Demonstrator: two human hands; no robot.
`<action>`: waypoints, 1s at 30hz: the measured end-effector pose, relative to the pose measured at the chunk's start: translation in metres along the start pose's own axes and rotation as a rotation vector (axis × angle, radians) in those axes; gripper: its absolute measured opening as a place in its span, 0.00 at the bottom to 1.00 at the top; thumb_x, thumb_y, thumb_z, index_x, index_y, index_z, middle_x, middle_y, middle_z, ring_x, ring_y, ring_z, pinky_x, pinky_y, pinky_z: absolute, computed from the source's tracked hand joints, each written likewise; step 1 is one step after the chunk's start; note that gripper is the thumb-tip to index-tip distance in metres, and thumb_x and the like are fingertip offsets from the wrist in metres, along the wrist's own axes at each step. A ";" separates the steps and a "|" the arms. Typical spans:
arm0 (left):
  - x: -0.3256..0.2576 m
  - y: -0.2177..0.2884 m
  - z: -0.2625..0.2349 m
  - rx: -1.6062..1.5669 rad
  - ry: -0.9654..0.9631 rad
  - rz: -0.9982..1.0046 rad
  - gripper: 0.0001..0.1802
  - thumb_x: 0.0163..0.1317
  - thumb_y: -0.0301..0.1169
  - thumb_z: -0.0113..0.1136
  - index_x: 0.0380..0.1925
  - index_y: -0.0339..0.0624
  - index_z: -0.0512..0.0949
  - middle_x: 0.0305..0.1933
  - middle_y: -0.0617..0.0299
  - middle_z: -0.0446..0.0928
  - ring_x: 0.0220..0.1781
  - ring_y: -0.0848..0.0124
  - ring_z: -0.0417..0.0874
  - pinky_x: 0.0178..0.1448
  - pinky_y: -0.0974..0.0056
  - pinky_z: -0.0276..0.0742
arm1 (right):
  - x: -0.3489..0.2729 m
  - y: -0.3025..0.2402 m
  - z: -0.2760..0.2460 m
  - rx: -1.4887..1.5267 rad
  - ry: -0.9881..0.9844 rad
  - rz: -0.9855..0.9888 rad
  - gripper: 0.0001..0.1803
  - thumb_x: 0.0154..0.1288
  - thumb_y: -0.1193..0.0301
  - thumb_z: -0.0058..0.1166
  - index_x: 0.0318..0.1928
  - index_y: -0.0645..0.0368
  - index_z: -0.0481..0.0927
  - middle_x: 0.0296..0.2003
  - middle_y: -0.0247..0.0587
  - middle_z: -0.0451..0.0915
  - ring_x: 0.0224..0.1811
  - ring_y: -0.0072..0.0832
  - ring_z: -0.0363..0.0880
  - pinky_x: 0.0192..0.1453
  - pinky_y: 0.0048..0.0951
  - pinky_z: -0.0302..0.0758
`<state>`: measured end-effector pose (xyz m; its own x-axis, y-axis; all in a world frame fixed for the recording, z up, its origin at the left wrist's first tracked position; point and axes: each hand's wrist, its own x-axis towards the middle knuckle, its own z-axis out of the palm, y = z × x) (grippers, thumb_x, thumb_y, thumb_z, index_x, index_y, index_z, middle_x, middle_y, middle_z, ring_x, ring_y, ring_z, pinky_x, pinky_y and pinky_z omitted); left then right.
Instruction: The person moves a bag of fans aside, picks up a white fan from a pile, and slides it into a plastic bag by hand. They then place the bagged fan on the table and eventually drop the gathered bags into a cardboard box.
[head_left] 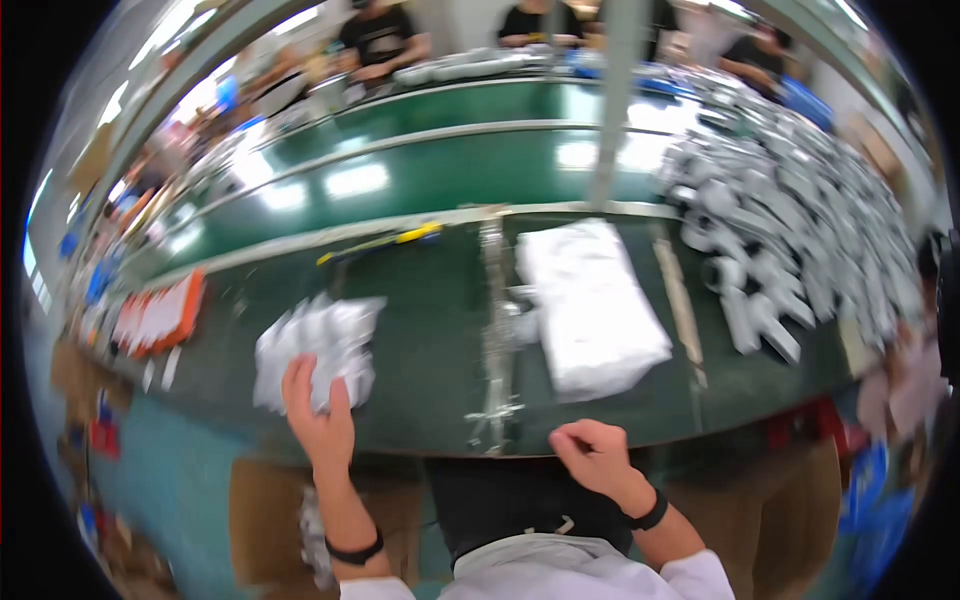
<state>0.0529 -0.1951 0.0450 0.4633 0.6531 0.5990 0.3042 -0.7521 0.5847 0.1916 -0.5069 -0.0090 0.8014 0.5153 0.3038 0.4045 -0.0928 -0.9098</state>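
My left hand (323, 412) is open, thumb and fingers apart, at the near edge of a small pile of white plastic-wrapped pieces (325, 335). Whether its fingertips touch the pile I cannot tell. My right hand (597, 458) hovers at the table's front edge with its fingers curled closed, and nothing shows in it. Just beyond it lies a thick stack of white plastic bags (592, 305), nearest to that hand. Both wrists wear dark bands.
A yellow-and-black cutter knife (382, 242) lies at the back of the dark green table (430, 330). An orange tray (160, 315) with white strips stands left. Many grey plastic parts (790, 210) are heaped right. Cardboard boxes (262, 525) sit below; people work beyond the green conveyor (420, 165).
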 end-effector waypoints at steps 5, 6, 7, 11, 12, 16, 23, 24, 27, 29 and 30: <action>-0.037 0.023 0.034 -0.290 -0.296 0.020 0.20 0.59 0.23 0.61 0.53 0.37 0.76 0.59 0.55 0.74 0.52 0.67 0.77 0.53 0.64 0.73 | 0.004 -0.029 -0.087 -0.286 0.222 -0.167 0.05 0.55 0.77 0.62 0.34 0.58 0.84 0.24 0.40 0.80 0.23 0.31 0.78 0.28 0.28 0.75; -0.037 0.023 0.042 -0.362 -0.349 -0.036 0.20 0.58 0.22 0.61 0.52 0.37 0.76 0.58 0.55 0.74 0.49 0.68 0.77 0.52 0.65 0.73 | 0.006 -0.026 -0.117 -0.421 0.308 -0.141 0.04 0.57 0.79 0.59 0.34 0.61 0.83 0.28 0.40 0.81 0.25 0.25 0.79 0.30 0.24 0.75; -0.039 0.035 0.046 -0.381 -0.341 0.008 0.19 0.57 0.21 0.61 0.50 0.36 0.77 0.54 0.56 0.76 0.44 0.71 0.77 0.49 0.66 0.74 | 0.008 -0.015 -0.141 -0.474 0.447 -0.051 0.06 0.58 0.79 0.57 0.37 0.61 0.82 0.32 0.40 0.82 0.29 0.26 0.80 0.32 0.24 0.75; -0.034 0.114 0.065 -0.411 -0.489 0.239 0.15 0.55 0.21 0.63 0.45 0.36 0.80 0.47 0.54 0.81 0.44 0.66 0.80 0.50 0.65 0.75 | 0.024 0.035 -0.254 -0.977 0.662 0.044 0.20 0.53 0.79 0.51 0.50 0.62 0.78 0.47 0.49 0.79 0.51 0.44 0.75 0.56 0.39 0.73; -0.032 0.137 0.076 -0.420 -0.522 0.329 0.14 0.55 0.22 0.64 0.43 0.37 0.81 0.44 0.53 0.82 0.44 0.62 0.81 0.51 0.63 0.75 | 0.021 0.057 -0.285 -1.140 0.585 0.028 0.26 0.52 0.78 0.51 0.56 0.60 0.74 0.53 0.49 0.76 0.58 0.46 0.72 0.59 0.40 0.73; -0.038 0.165 0.131 -0.333 -0.611 0.641 0.14 0.51 0.28 0.70 0.39 0.39 0.82 0.42 0.56 0.82 0.44 0.55 0.79 0.50 0.56 0.76 | 0.024 0.090 -0.308 -1.275 0.286 0.358 0.33 0.51 0.73 0.54 0.62 0.55 0.69 0.62 0.42 0.70 0.65 0.44 0.66 0.63 0.46 0.69; -0.047 0.180 0.147 -0.145 -0.633 0.704 0.21 0.42 0.39 0.76 0.36 0.44 0.82 0.40 0.63 0.77 0.44 0.61 0.75 0.47 0.58 0.69 | 0.034 0.099 -0.303 -1.206 0.312 0.464 0.33 0.52 0.67 0.59 0.62 0.56 0.71 0.53 0.47 0.71 0.58 0.47 0.70 0.60 0.47 0.70; -0.048 0.182 0.146 -0.146 -0.645 0.712 0.23 0.40 0.40 0.77 0.37 0.44 0.82 0.40 0.63 0.77 0.45 0.61 0.75 0.48 0.57 0.69 | 0.031 0.099 -0.303 -1.203 0.315 0.469 0.33 0.52 0.67 0.59 0.62 0.56 0.71 0.53 0.47 0.71 0.58 0.47 0.70 0.60 0.47 0.70; -0.049 0.189 0.140 -0.128 -0.658 0.751 0.24 0.39 0.40 0.77 0.38 0.44 0.81 0.39 0.62 0.76 0.46 0.60 0.75 0.50 0.56 0.69 | 0.022 0.095 -0.302 -0.970 0.464 0.453 0.32 0.53 0.68 0.57 0.61 0.59 0.72 0.52 0.51 0.71 0.53 0.50 0.73 0.59 0.44 0.72; -0.050 0.188 0.138 -0.107 -0.657 0.779 0.24 0.39 0.38 0.77 0.38 0.45 0.81 0.39 0.63 0.76 0.46 0.61 0.75 0.50 0.56 0.69 | 0.010 0.092 -0.303 -0.956 0.662 0.240 0.30 0.55 0.71 0.56 0.60 0.63 0.72 0.51 0.49 0.71 0.48 0.46 0.76 0.56 0.38 0.73; -0.051 0.186 0.140 -0.059 -0.640 0.823 0.22 0.41 0.36 0.76 0.38 0.45 0.81 0.39 0.63 0.76 0.46 0.61 0.75 0.50 0.57 0.69 | 0.002 0.090 -0.300 -0.954 0.662 0.238 0.30 0.55 0.71 0.56 0.60 0.63 0.72 0.51 0.49 0.71 0.48 0.46 0.76 0.56 0.38 0.73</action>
<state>0.2028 -0.3806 0.0464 0.8687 -0.2409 0.4328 -0.3383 -0.9268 0.1631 0.3619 -0.7696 -0.0051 0.8595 -0.1157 0.4979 0.1550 -0.8691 -0.4697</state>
